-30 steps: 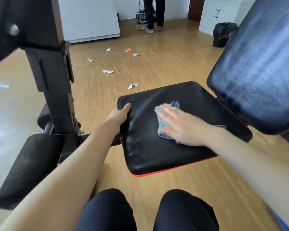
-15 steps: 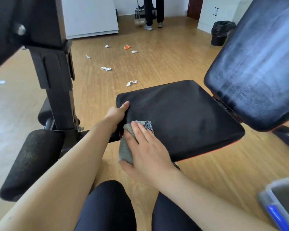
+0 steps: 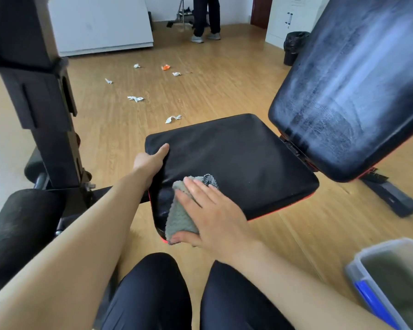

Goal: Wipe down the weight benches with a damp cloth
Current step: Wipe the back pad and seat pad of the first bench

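Note:
A black padded bench seat (image 3: 243, 158) with a red bottom edge lies in the middle of the head view. My right hand (image 3: 212, 215) presses a grey cloth (image 3: 180, 217) flat onto the seat's near left corner, the thumb hooked under the cloth's lower end. My left hand (image 3: 150, 160) grips the seat's left edge, thumb on top. The tilted black backrest (image 3: 348, 86) rises at the right, streaked with damp marks.
A black upright post (image 3: 41, 110) and a foam roller pad (image 3: 19, 229) stand at the left. A clear plastic tub (image 3: 391, 282) of murky water sits at the lower right. Paper scraps (image 3: 135, 98) litter the wooden floor. A person (image 3: 205, 17) stands at the back, near a black bin (image 3: 293, 47).
My right hand slid the cloth from the seat's middle to its near left corner, then pushed slightly back up onto the pad. My left hand kept its grip.

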